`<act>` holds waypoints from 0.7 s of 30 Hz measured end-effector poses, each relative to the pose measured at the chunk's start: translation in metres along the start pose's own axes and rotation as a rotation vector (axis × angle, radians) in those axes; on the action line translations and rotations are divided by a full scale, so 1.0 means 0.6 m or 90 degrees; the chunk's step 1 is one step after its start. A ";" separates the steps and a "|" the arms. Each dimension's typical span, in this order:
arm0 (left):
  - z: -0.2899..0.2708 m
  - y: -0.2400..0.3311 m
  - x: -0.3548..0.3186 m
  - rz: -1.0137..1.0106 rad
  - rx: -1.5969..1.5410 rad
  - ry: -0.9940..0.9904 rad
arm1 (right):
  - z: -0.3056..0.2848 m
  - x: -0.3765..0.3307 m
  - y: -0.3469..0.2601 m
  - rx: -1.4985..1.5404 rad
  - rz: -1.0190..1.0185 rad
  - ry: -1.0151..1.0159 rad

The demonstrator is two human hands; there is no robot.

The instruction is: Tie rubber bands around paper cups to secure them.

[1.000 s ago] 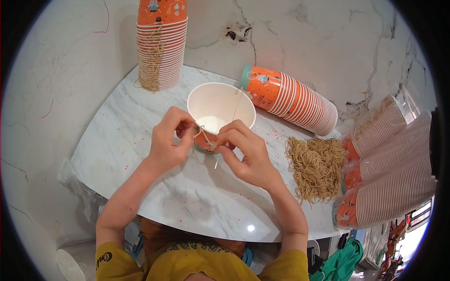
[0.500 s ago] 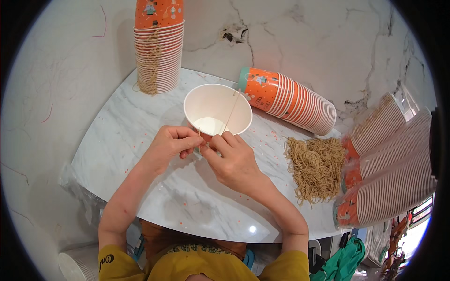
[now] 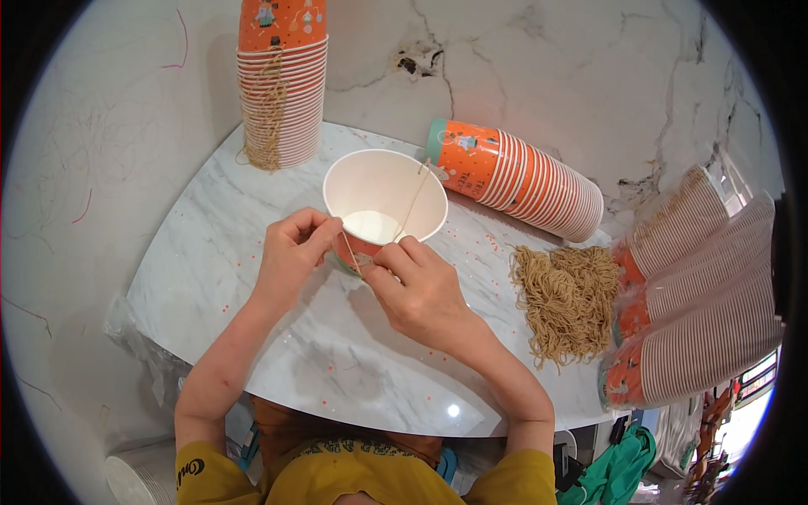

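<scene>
An orange paper cup with a white inside [image 3: 383,195] is tilted toward me over a round marble table [image 3: 252,252]. My left hand [image 3: 290,257] pinches the cup's near rim and side. My right hand [image 3: 417,290] holds the cup's near side and pinches a length of tan string [image 3: 411,206], which runs up across the cup's mouth to the far rim. A short end of string hangs between my two hands.
A tall upright stack of orange cups [image 3: 282,84] with string draped on it stands at the back left. Another stack [image 3: 518,178] lies on its side behind the cup. A heap of tan strings [image 3: 566,299] lies to the right, beside several bagged cup stacks [image 3: 703,311].
The cup has been lifted and tipped more toward me. My right hand has drawn the string up across its mouth, and both hands have moved slightly toward me.
</scene>
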State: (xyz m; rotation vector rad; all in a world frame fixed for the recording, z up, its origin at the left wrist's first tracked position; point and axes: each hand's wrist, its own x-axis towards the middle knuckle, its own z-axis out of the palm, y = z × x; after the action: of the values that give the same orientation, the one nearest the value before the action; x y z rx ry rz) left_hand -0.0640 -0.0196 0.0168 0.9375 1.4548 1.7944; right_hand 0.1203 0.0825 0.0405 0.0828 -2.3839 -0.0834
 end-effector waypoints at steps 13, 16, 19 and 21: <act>0.024 -0.004 -0.015 0.451 0.397 -0.036 | -0.034 0.005 0.005 -0.063 0.131 -0.003; 0.009 -0.005 -0.002 0.413 0.363 0.002 | -0.049 -0.002 0.034 -0.122 0.208 -0.020; 0.008 -0.012 0.004 0.380 0.306 0.021 | -0.051 -0.008 0.051 -0.084 0.248 -0.027; 0.008 -0.014 0.006 0.357 0.253 0.032 | -0.052 -0.005 0.056 0.031 0.216 0.067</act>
State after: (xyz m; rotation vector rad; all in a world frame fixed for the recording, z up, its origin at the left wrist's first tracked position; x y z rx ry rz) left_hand -0.0618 -0.0127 0.0098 1.6431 1.7373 1.9454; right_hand 0.1428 0.1149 0.0636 -0.2880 -2.2619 0.1365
